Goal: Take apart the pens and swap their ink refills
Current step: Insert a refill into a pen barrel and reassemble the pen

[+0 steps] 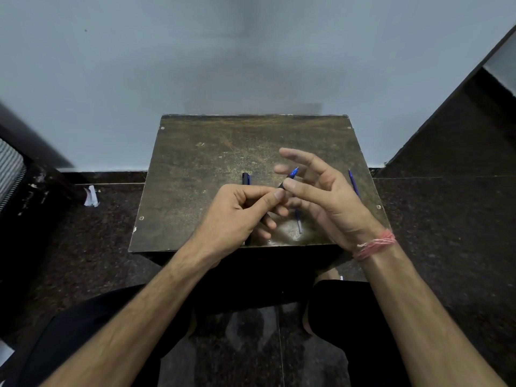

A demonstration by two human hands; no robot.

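My left hand is closed around a dark pen barrel above the small wooden table. A blue tip piece sticks out of the barrel's far end, up and to the right. My right hand is spread, its thumb resting against the barrel near that tip and its fingers fanned apart. A dark pen cap or barrel piece lies on the table just beyond my left hand. A thin refill lies under my hands. A blue pen part lies near the table's right edge.
The table stands against a pale wall, on a dark speckled floor. A dark cabinet side rises at the right, dark furniture at the left. A scrap of white paper lies on the floor to the left. My knees are under the table's near edge.
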